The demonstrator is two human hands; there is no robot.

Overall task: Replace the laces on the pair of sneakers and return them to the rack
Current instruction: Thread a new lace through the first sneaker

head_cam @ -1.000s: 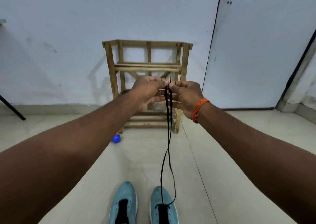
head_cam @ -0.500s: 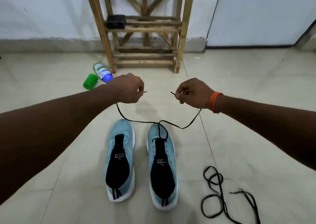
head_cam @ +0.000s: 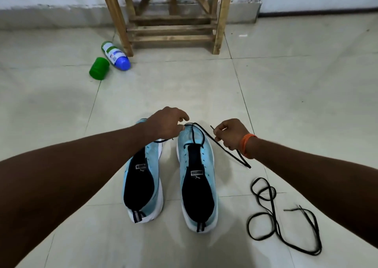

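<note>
Your right hand (head_cam: 232,134) is curled up tight, pinching the black lace (head_cam: 223,146) near its tip, with the end poking out past your fingers and the rest running down slack to the floor (head_cam: 286,104) beside your wrist. Your left hand (head_cam: 167,122) is half closed over the toe of the right sneaker (head_cam: 197,177), thumb and fingertips at the lace where it loops over the front; can't tell for sure if it's actually gripping the lace or just touching the shoe. The lace is threaded through the bottom eyelets only.

Compared to 0.5 s ago, both hands have dropped down to the shoe, and the lace that hung spread between them now lies close over the toe.

The left sneaker (head_cam: 143,177) sits right beside it, touching nothing but floor, no lace visible in its eyelets. A second lace (head_cam: 272,212) lies tangled on the floor to the right. The wooden rack (head_cam: 169,22) stands against the wall ahead, its lower shelves bare. A bottle (head_cam: 115,56) lies on its side near the rack's leg, with a green cap (head_cam: 99,68) just beside it
</note>
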